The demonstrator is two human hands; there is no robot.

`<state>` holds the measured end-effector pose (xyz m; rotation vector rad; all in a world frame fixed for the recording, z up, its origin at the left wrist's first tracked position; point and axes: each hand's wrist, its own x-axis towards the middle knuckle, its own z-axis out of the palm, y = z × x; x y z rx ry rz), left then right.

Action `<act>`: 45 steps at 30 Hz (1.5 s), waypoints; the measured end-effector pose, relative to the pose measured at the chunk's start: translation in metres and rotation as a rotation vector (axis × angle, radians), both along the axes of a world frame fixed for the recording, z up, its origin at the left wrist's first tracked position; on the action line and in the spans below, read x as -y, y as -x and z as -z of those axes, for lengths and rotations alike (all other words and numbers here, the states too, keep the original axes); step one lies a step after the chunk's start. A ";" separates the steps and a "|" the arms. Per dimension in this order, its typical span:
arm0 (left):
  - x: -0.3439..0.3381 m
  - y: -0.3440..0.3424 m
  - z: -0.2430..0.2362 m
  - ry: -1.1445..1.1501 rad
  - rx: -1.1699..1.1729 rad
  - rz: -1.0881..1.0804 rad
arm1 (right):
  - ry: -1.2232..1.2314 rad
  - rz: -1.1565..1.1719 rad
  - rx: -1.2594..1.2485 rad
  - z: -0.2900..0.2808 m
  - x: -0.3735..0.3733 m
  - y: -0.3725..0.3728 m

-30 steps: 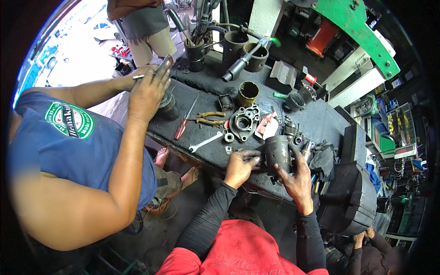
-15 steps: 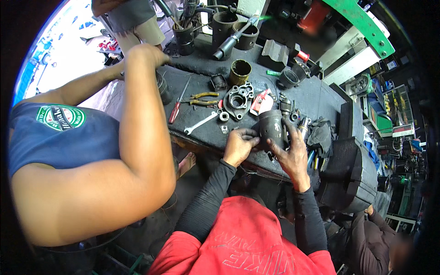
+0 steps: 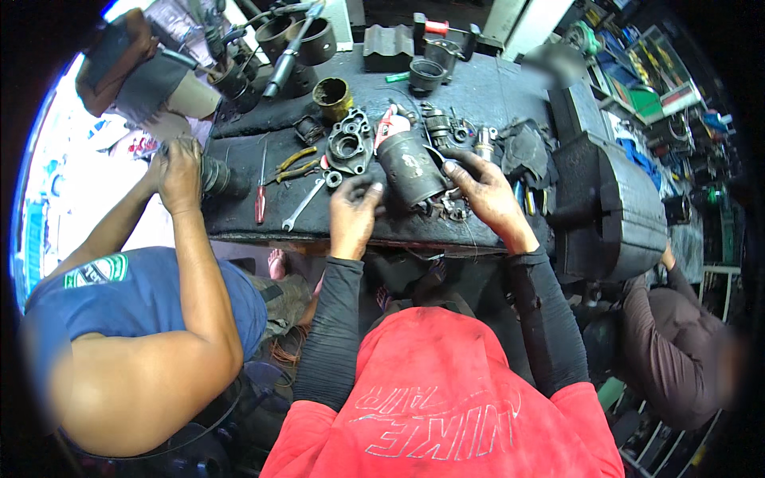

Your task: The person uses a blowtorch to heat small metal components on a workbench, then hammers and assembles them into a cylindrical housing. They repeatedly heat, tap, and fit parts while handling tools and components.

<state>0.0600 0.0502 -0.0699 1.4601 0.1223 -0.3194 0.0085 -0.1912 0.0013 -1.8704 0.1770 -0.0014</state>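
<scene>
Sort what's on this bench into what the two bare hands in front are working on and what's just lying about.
Being worked on, it seems:
- dark metal cylinder, between the left hand and right hand

Apparently lying about, untouched by those hands:
- wrench
- screwdriver
- pliers
- dark cloth
- yellow can

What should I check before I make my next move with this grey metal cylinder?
1. Left hand and right hand on opposite sides of the cylinder: ok.
2. Firm right-hand hold: cannot tell.
3. Space beside the cylinder clear: not ok, small metal parts lie close to its lower end.
4. Red-handled screwdriver clear of both hands: ok, left of the left hand.
5. Co-worker's hands away from the cylinder: ok, far left.
</scene>
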 end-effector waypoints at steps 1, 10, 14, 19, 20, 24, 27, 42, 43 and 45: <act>-0.001 -0.002 -0.004 0.025 0.024 -0.031 | -0.078 0.071 -0.030 0.006 0.002 0.002; 0.006 -0.025 -0.035 -0.164 0.297 0.003 | -0.209 0.340 -0.141 0.060 0.017 0.086; 0.032 -0.046 -0.053 -0.352 0.202 0.091 | -0.191 0.286 -0.094 0.071 -0.002 0.101; 0.059 -0.060 -0.056 -0.548 0.178 0.155 | -0.204 0.250 -0.048 0.074 -0.027 0.092; 0.061 -0.063 -0.054 -0.541 0.152 0.153 | -0.147 0.261 -0.063 0.073 -0.031 0.092; 0.061 -0.077 -0.046 -0.579 0.113 0.229 | -0.159 0.259 0.008 0.066 -0.042 0.088; 0.062 -0.081 -0.042 -0.654 0.132 0.239 | -0.104 0.255 0.081 0.057 -0.042 0.082; 0.055 -0.063 -0.049 -0.503 0.176 0.186 | -0.080 0.222 0.091 0.061 -0.024 0.067; 0.054 -0.060 -0.052 -0.489 0.164 0.193 | -0.058 0.224 0.094 0.062 -0.022 0.068; 0.052 -0.054 -0.054 -0.460 0.181 0.174 | -0.179 0.232 0.058 0.062 -0.019 0.070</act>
